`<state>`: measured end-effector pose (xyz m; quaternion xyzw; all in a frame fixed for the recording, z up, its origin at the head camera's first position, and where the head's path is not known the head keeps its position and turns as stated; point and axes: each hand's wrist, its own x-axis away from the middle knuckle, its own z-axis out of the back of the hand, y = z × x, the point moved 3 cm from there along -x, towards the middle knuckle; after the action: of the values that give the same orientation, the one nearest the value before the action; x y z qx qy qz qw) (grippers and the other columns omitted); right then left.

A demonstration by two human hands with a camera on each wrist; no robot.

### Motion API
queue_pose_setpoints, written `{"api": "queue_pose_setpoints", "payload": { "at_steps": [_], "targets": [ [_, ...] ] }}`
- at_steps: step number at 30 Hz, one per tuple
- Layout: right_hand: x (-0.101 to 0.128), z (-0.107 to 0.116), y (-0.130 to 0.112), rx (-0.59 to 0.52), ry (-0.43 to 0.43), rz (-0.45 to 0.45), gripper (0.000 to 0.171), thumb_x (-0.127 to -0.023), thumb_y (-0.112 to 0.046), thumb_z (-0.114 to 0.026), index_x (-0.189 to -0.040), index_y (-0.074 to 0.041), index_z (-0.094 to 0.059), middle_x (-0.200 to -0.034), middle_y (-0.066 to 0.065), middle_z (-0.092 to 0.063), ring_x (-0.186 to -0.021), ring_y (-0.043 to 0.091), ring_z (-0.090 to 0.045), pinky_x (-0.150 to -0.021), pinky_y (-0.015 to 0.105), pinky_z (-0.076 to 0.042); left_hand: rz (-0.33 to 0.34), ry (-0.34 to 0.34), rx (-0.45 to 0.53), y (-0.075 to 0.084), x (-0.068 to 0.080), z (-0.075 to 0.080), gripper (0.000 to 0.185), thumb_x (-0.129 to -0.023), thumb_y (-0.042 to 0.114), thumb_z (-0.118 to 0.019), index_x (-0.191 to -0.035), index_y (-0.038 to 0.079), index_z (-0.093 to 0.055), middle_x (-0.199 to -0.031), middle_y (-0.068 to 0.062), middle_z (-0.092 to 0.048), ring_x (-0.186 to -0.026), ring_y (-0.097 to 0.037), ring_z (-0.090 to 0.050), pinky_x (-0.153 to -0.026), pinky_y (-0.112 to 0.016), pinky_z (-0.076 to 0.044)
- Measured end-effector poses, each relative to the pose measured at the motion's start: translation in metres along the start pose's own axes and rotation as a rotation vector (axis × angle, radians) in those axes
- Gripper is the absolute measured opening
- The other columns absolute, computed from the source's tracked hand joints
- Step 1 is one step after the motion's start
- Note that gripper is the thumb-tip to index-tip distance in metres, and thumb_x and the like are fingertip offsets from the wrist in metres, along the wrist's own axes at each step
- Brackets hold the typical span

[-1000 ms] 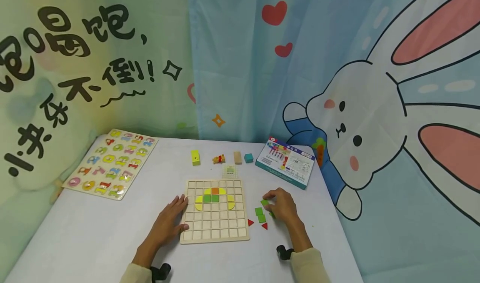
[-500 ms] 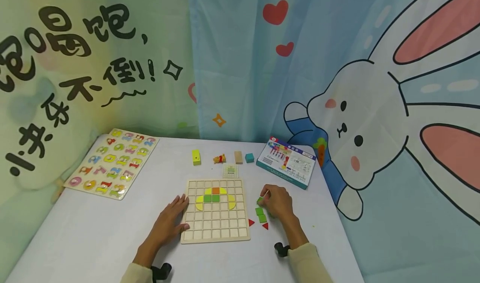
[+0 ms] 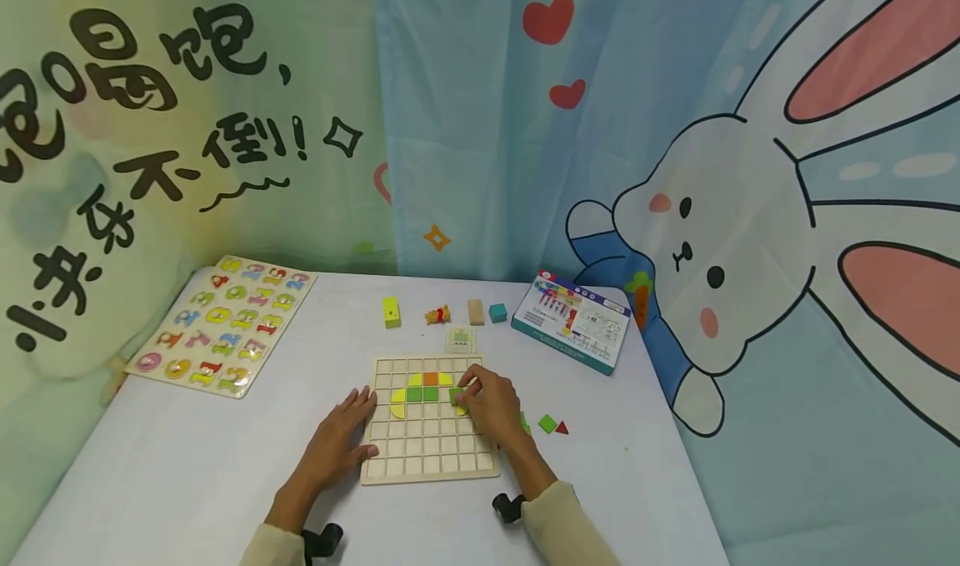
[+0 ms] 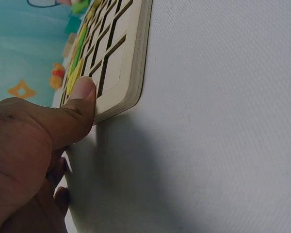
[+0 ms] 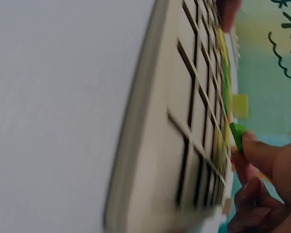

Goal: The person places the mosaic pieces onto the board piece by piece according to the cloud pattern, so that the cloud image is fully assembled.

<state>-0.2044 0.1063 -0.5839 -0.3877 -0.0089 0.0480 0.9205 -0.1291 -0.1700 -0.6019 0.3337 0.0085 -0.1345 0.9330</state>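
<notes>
A square wooden grid board (image 3: 429, 468) lies on the white table, with yellow, orange and green tiles in its upper rows. My left hand (image 3: 337, 441) rests at the board's left edge with fingers extended; its thumb (image 4: 82, 90) lies on the rim near a corner. Over the board's right part, my right hand (image 3: 491, 408) pinches a small green square tile (image 5: 237, 135) between thumb and fingertips. That tile is just above a yellow piece (image 3: 461, 411) on the board, partly covering it from the head view.
Right of the board lie a loose green tile (image 3: 547, 423) and a red triangle (image 3: 562, 428); another green piece (image 3: 524, 423) is partly behind the right wrist. Behind the board stand a pattern card (image 3: 461, 339), a yellow block (image 3: 392, 313), a teal block (image 3: 498, 313) and a box (image 3: 572, 323).
My right hand has picked up a green tile from the loose pieces and moved left with it over the board. A loose green tile and red triangle are uncovered. My left hand stays put.
</notes>
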Motion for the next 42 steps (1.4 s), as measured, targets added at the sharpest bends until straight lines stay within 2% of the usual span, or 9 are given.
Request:
{"api": "queue_pose_setpoints", "payload": {
  "at_steps": [6, 15, 19, 22, 27, 30, 37, 39, 42],
  "targets": [
    [-0.01, -0.018, -0.007, 0.037, 0.037, -0.011, 0.016, -0.089, -0.019, -0.087, -0.096, -0.017, -0.074, -0.072, -0.007, -0.064, -0.066, 0.008, -0.057, -0.061, 0.029, -0.045, -0.013, -0.005, 0.01, -0.001, -0.001, -0.001, 0.088, -0.083, 0.009, -0.087, -0.159, -0.004, -0.044, -0.166, -0.024, -0.042, -0.157, -0.048, -0.034, -0.127, -0.066, -0.03],
    [-0.015, -0.021, -0.014, 0.081, 0.013, -0.051, 0.018, -0.087, -0.016, -0.089, -0.077, -0.02, -0.074, -0.07, -0.006, -0.063, -0.068, 0.011, -0.057, -0.062, 0.03, -0.044, -0.023, 0.006, -0.002, -0.002, -0.001, 0.0, 0.088, -0.083, 0.01, -0.088, -0.158, -0.004, -0.045, -0.165, -0.024, -0.043, -0.157, -0.048, -0.036, -0.127, -0.065, -0.031],
    [-0.012, -0.016, -0.016, 0.074, -0.022, -0.04, 0.011, -0.085, -0.016, -0.09, -0.084, -0.019, -0.079, -0.077, -0.005, -0.068, -0.074, 0.011, -0.06, -0.065, 0.031, -0.046, -0.021, 0.005, -0.005, -0.003, -0.001, 0.0, 0.088, -0.083, 0.01, -0.088, -0.158, -0.004, -0.045, -0.165, -0.024, -0.043, -0.157, -0.048, -0.036, -0.127, -0.065, -0.031],
    [-0.008, -0.008, -0.015, 0.048, -0.039, -0.024, 0.016, -0.083, -0.016, -0.092, -0.095, -0.017, -0.081, -0.085, -0.003, -0.072, -0.08, 0.012, -0.063, -0.069, 0.033, -0.05, -0.012, -0.001, -0.005, -0.003, -0.001, -0.001, 0.088, -0.083, 0.01, -0.088, -0.158, -0.003, -0.045, -0.166, -0.023, -0.043, -0.157, -0.048, -0.035, -0.127, -0.065, -0.031],
    [0.002, 0.012, 0.0, -0.019, -0.016, -0.04, 0.024, -0.083, -0.017, -0.092, -0.103, -0.016, -0.079, -0.09, 0.0, -0.073, -0.081, 0.015, -0.06, -0.069, 0.031, -0.046, 0.003, -0.009, -0.006, -0.002, -0.001, 0.001, 0.088, -0.083, 0.011, -0.088, -0.158, -0.003, -0.045, -0.166, -0.023, -0.043, -0.157, -0.048, -0.035, -0.127, -0.065, -0.031],
    [0.011, 0.029, 0.014, -0.035, 0.014, -0.087, 0.026, -0.083, -0.016, -0.092, -0.105, -0.017, -0.079, -0.093, 0.001, -0.073, -0.08, 0.016, -0.057, -0.069, 0.031, -0.043, 0.004, -0.009, -0.003, 0.0, 0.0, 0.003, 0.088, -0.083, 0.011, -0.088, -0.158, -0.003, -0.045, -0.166, -0.023, -0.043, -0.157, -0.048, -0.035, -0.127, -0.066, -0.031],
    [0.029, 0.055, 0.046, 0.114, 0.023, -0.212, 0.024, -0.082, -0.013, -0.092, -0.103, -0.018, -0.081, -0.103, 0.001, -0.074, -0.101, 0.022, -0.066, -0.089, 0.046, -0.055, 0.004, -0.009, -0.018, 0.001, 0.0, 0.003, 0.088, -0.083, 0.011, -0.088, -0.159, -0.003, -0.045, -0.166, -0.023, -0.043, -0.157, -0.048, -0.035, -0.127, -0.065, -0.031],
    [0.031, 0.057, 0.053, 0.158, 0.016, -0.213, 0.023, -0.081, -0.013, -0.092, -0.101, -0.018, -0.081, -0.1, 0.0, -0.073, -0.1, 0.022, -0.066, -0.087, 0.046, -0.055, 0.003, -0.005, -0.012, 0.001, 0.0, 0.003, 0.088, -0.083, 0.011, -0.088, -0.158, -0.003, -0.045, -0.166, -0.023, -0.043, -0.157, -0.048, -0.035, -0.127, -0.065, -0.031],
    [0.033, 0.057, 0.06, 0.193, 0.007, -0.203, 0.019, -0.081, -0.014, -0.093, -0.094, -0.018, -0.081, -0.091, -0.002, -0.072, -0.089, 0.018, -0.064, -0.077, 0.04, -0.053, 0.006, -0.003, 0.004, 0.001, 0.0, 0.002, 0.089, -0.082, 0.009, -0.089, -0.158, -0.003, -0.045, -0.166, -0.023, -0.043, -0.157, -0.049, -0.035, -0.127, -0.066, -0.03]
  ]
}}
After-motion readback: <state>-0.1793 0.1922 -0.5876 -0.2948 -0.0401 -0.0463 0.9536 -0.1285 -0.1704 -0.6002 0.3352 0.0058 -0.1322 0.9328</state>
